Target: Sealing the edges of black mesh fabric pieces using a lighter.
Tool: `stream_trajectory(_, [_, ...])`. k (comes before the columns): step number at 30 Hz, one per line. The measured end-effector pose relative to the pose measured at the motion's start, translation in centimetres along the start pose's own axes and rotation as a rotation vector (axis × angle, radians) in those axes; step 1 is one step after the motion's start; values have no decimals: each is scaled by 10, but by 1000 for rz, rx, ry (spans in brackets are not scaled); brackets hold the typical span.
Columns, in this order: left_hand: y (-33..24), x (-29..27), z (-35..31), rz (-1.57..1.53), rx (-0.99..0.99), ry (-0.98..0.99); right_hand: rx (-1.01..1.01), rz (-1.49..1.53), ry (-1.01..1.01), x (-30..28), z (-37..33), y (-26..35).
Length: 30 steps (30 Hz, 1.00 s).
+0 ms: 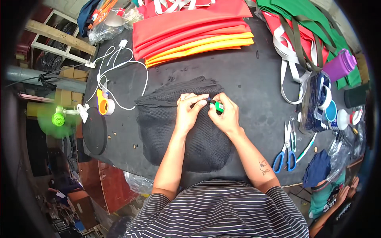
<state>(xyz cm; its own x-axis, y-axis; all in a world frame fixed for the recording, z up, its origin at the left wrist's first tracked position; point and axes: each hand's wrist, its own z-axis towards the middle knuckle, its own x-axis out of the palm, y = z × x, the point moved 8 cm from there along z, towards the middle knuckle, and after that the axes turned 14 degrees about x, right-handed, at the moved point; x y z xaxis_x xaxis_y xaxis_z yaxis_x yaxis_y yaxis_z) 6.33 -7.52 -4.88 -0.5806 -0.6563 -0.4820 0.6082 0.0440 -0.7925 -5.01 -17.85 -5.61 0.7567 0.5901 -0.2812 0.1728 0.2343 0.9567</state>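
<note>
A black mesh bag (186, 146) lies on the dark table in front of me, its gathered top toward the far side. Over its upper part, my right hand (227, 113) is closed around a small green lighter (219, 106), with the lighter's top pointing left. My left hand (189, 110) is pinched right beside the lighter's tip, thumb and forefinger together. Something small and dark shows between the two hands, too small to name. Whether the lighter is lit I cannot tell.
Folded red and yellow fabric bags (194, 35) are stacked at the back. Blue-handled scissors (285, 152) lie to the right, near a purple tumbler (340, 64) and a bottle (343, 119). A tape dispenser (104, 105), white cable (147, 85) and small green fan (58, 119) are at left.
</note>
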Motion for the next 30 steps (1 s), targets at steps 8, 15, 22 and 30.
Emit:
stream_trajectory(8, [4, 0, 0, 21, -56, 34, -50, -32, -15, -1, -1, 2])
stream_trajectory(15, [4, 1, 0, 25, -42, 40, -102, 7, -13, -1, -3, 4])
stream_trajectory(22, [2, 2, 1, 29, -33, 49, -55, -1, -8, 0, -1, 0])
stream_trajectory(30, [4, 2, 0, 35, -25, 55, -60, -19, 12, 2, -1, 1])
